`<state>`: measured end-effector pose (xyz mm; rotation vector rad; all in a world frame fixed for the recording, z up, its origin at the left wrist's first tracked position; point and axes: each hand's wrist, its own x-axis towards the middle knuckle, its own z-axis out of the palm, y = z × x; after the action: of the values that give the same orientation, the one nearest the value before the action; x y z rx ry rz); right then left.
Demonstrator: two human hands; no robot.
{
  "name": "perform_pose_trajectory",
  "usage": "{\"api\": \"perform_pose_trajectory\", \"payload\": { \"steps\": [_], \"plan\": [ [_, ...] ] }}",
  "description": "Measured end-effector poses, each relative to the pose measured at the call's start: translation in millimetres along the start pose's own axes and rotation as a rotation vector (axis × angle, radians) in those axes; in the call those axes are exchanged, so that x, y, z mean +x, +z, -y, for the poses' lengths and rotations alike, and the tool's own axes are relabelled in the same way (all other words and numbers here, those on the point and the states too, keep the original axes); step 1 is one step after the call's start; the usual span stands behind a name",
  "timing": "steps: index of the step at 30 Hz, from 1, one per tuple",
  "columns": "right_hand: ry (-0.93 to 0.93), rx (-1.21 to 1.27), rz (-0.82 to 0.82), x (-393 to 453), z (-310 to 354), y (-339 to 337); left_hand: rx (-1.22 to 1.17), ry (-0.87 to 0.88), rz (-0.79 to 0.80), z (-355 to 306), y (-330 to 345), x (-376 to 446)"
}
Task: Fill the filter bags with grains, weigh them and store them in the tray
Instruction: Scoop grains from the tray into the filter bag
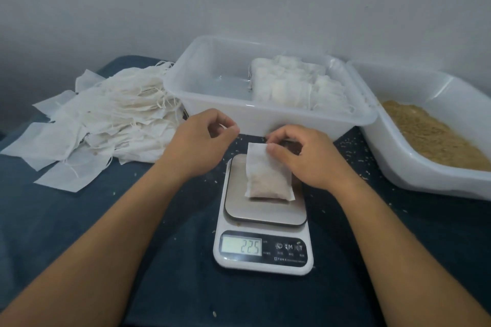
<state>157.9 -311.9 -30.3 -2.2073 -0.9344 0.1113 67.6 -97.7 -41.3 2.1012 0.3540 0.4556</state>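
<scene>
Nearest to me I see my two forearms reaching forward over the dark blue tabletop [79, 220], and between them stands the white kitchen scale [263, 249], whose display shows 225. On the steel plate of the scale lies one filled filter bag [268, 180], with its lower part swollen by grains and its upper part flat. My right hand [305, 156] pinches the top right edge of this bag between the thumb and the curled fingers. My left hand [202, 143] hangs just to the left of the bag, apart from it, with the fingers curled and the thumb meeting them; if it holds a thin string there, I cannot tell. Behind the scale is the clear plastic tray [212, 111], and the finished bags [297, 85] are packed in rows in its right half. To the right, touching the tray, a second white container [425, 175] holds the brown grains [430, 138]. At the left, on the tabletop, lies a loose heap of empty filter bags [101, 119] with their strings hanging out. Some single grains are scattered on the tabletop around the scale and near the container.
</scene>
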Motion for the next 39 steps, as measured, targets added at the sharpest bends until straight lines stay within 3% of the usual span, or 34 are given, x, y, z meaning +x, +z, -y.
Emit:
{"api": "perform_pose_trajectory", "payload": {
  "steps": [5, 9, 12, 20, 23, 27, 29, 32, 34, 39],
  "plan": [
    [-0.031, 0.032, 0.006, -9.2, 12.1, -11.9, -0.096, 0.076, 0.052, -10.3, 5.9, -8.5],
    [-0.141, 0.121, -0.074, -19.5, 31.2, -30.7, -0.331, 0.191, 0.322, -22.1, 5.2, -19.9],
    [-0.239, 0.11, -0.111, -25.1, 47.8, -43.3, -0.325, 0.226, 0.438, -27.9, 12.5, -26.1],
    [-0.302, -0.042, -0.051, -35.1, 75.1, -63.9, -0.184, 0.229, 0.3, -37.1, 23.5, -31.6],
    [-0.172, -0.045, -0.11, -34.4, 68.4, -79.2, -0.149, 0.188, 0.216, -33.3, 24.2, -33.6],
    [0.176, -0.175, -0.555, -23.5, 19.3, -135.3, -0.051, 0.204, 0.148, -30.0, 24.1, -34.3],
    [0.498, -0.409, -0.466, -24.0, -19.3, -163.0, -0.038, 0.234, 0.149, -29.6, 25.0, -34.6],
    [0.791, -0.64, -0.099, -25.7, -62.6, -177.9, -0.035, 0.237, 0.161, -30.1, 27.2, -35.4],
    [0.815, -0.702, 0.057, -24.9, -71.7, -175.2, -0.041, 0.227, 0.164, -30.5, 29.0, -35.9],
    [0.788, -0.76, 0.081, -17.0, -73.4, -162.0, -0.051, 0.193, 0.162, -29.4, 28.0, -37.6]
  ]
}}
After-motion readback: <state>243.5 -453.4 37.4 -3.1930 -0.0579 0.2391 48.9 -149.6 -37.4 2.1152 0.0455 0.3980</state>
